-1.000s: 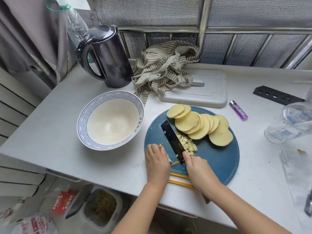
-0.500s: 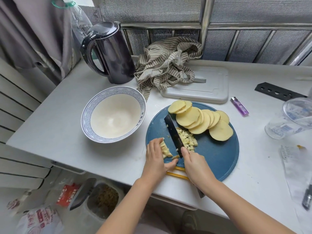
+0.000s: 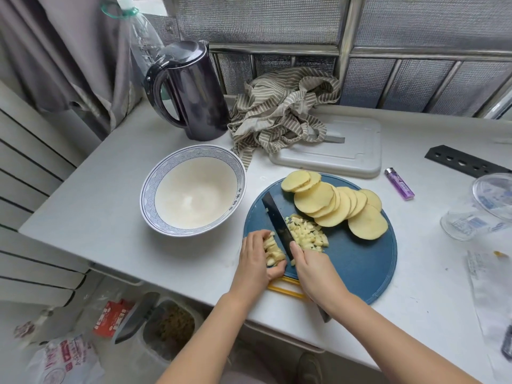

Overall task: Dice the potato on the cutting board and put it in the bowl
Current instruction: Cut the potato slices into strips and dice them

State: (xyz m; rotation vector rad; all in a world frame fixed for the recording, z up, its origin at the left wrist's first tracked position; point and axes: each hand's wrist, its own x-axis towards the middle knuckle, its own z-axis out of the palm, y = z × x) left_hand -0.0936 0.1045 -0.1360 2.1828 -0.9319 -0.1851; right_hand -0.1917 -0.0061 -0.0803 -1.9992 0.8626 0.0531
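A round blue cutting board (image 3: 357, 261) lies at the table's front edge. Fanned potato slices (image 3: 332, 203) cover its far part. A small heap of potato dice (image 3: 309, 234) lies right of the dark knife blade (image 3: 277, 223). My right hand (image 3: 315, 270) grips the knife handle, forefinger along the blade. My left hand (image 3: 256, 256) curls round a bundle of potato strips (image 3: 273, 250) just left of the blade. An empty white bowl (image 3: 194, 195) with a blue patterned rim stands left of the board.
A dark kettle (image 3: 191, 92) and a striped cloth (image 3: 279, 112) sit behind the bowl. A grey lid (image 3: 346, 153), purple lighter (image 3: 400, 183), black perforated strip (image 3: 465, 161) and clear plastic container (image 3: 484, 206) lie to the right. Yellow chopsticks (image 3: 285, 289) sit under the board's near edge.
My left hand went from lying flat on the board to gathering the potato strips against the blade. The knife has shifted slightly. The camera view moved a little.
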